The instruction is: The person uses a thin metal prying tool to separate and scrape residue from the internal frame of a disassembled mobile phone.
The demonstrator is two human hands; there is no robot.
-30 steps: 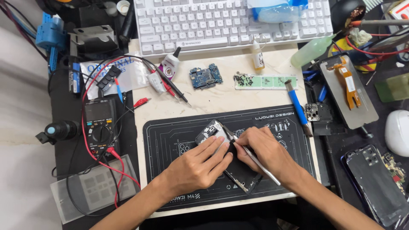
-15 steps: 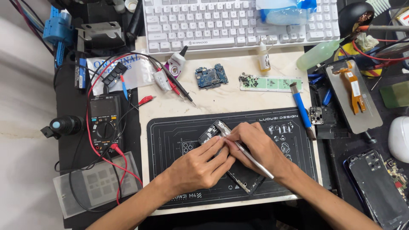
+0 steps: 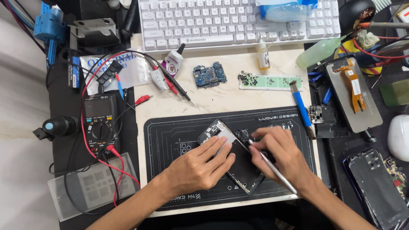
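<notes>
An opened phone body (image 3: 238, 164) lies diagonally on a black work mat (image 3: 170, 140). My left hand (image 3: 198, 166) presses flat on the phone's left side, its fingers spread over the frame. Gripped like a pen in my right hand (image 3: 279, 155) is a thin metal tool (image 3: 272, 168); its tip touches the phone's inside near the upper middle. Small loose parts (image 3: 243, 134) lie on the mat just above the phone.
A white keyboard (image 3: 221, 21) runs along the back. A blue circuit board (image 3: 209, 75), a strip of small parts (image 3: 270, 81), glue bottles and probes lie between it and the mat. A multimeter (image 3: 100, 123) sits left; a phone screen (image 3: 353, 96) and another phone back (image 3: 377, 185) right.
Both hands stay on the phone. The right hand's tool has shifted slightly, its tip now lower on the phone's inside. The view has moved a little.
</notes>
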